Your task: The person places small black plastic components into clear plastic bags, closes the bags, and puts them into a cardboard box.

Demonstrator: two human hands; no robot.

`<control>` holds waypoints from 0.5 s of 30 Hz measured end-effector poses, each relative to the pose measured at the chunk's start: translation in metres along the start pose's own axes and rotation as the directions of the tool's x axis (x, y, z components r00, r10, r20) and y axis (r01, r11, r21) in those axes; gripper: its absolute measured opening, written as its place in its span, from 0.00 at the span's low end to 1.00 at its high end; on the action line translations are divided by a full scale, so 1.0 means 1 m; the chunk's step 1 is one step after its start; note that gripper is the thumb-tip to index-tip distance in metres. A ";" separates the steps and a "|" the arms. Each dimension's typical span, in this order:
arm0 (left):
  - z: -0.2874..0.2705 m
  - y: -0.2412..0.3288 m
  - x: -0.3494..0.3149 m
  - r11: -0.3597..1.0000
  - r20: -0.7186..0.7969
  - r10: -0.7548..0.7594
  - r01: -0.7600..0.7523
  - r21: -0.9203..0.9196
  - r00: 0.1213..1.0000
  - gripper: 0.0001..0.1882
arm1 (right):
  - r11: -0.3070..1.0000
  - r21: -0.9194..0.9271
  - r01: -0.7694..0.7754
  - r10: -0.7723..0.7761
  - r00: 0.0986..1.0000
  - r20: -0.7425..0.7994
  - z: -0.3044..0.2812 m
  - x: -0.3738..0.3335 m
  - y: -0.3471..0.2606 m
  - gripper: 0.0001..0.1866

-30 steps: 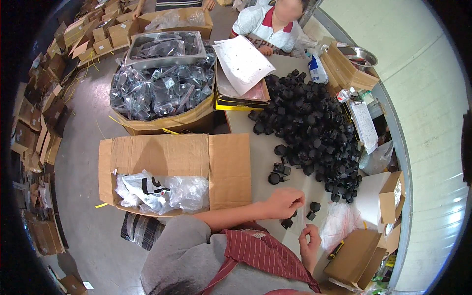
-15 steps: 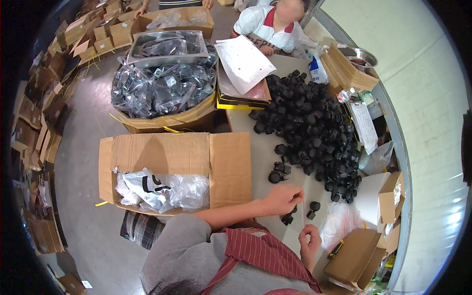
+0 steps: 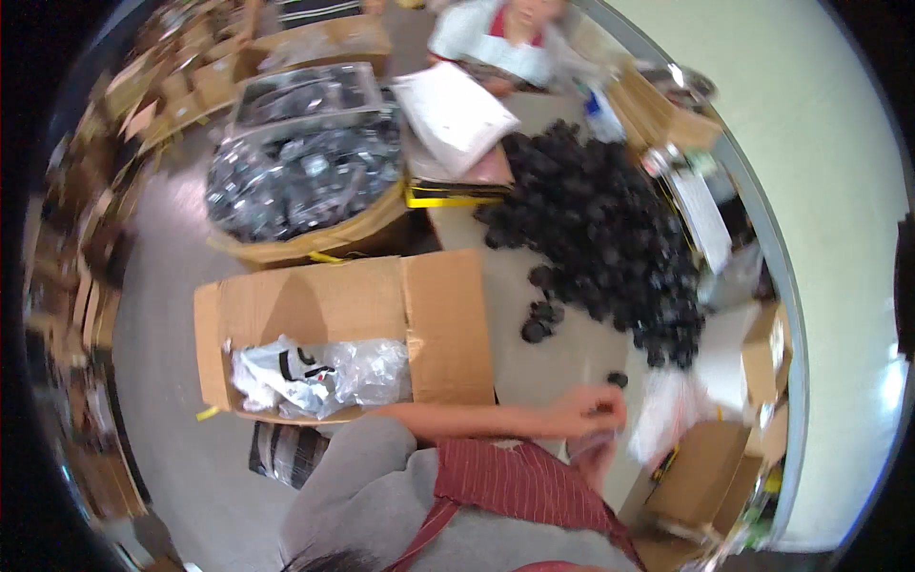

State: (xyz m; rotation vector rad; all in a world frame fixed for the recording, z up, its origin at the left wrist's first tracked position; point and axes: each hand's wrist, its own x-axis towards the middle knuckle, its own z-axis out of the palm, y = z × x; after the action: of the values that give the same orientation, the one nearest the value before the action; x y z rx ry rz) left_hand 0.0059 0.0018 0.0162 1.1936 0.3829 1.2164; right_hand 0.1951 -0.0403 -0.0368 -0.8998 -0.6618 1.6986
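"Black parts (image 3: 600, 234) lay heaped beyond the hands, with a small cluster (image 3: 538, 322) nearer. What did the left hand (image 3: 586, 412) have?"

"Its fingers were curled but blurred. A dark patch showed between them; I couldn't tell whether it was gripped or simply lay behind."

"And the right hand (image 3: 593, 462)?"

"Just nearer, smeared and partly covered by the left. I couldn't tell how open it was, or what it held. A single part (image 3: 618, 379) peeked out just beyond the left hand."

"The surface?"

"A pale table (image 3: 562, 362), an open carton (image 3: 443, 324) to its left, grey floor (image 3: 167, 305) farther left, a pale wall (image 3: 829, 238) at right. The top edge cut off a co-worker (image 3: 491, 43) at the far end."
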 end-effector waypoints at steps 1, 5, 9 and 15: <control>-0.005 -0.011 0.001 0.998 -0.068 -0.048 0.050 0.027 0.997 0.04 | 0.975 0.188 -0.121 0.105 0.990 0.097 -0.027 0.010 -0.005 0.24; -0.037 -0.035 0.000 0.986 -0.327 -0.050 0.098 0.134 0.944 0.09 | 0.987 0.157 -0.014 0.032 0.993 -0.115 0.013 0.027 -0.047 0.23; -0.049 -0.038 0.006 0.889 -0.395 -0.241 0.365 0.275 0.886 0.12 | 0.970 0.161 0.183 -0.136 0.954 -0.266 -0.007 0.028 -0.069 0.21; -0.077 -0.134 -0.022 0.811 -0.234 -0.297 0.374 0.450 0.926 0.12 | 0.891 0.415 0.182 -0.054 0.952 -0.300 -0.037 -0.001 -0.081 0.28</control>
State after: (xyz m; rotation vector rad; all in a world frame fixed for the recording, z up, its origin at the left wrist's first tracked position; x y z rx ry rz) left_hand 0.0068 0.0371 -0.1359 1.3857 1.0262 0.9213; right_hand 0.2692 -0.0177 0.0067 -0.7369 -0.1238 1.4856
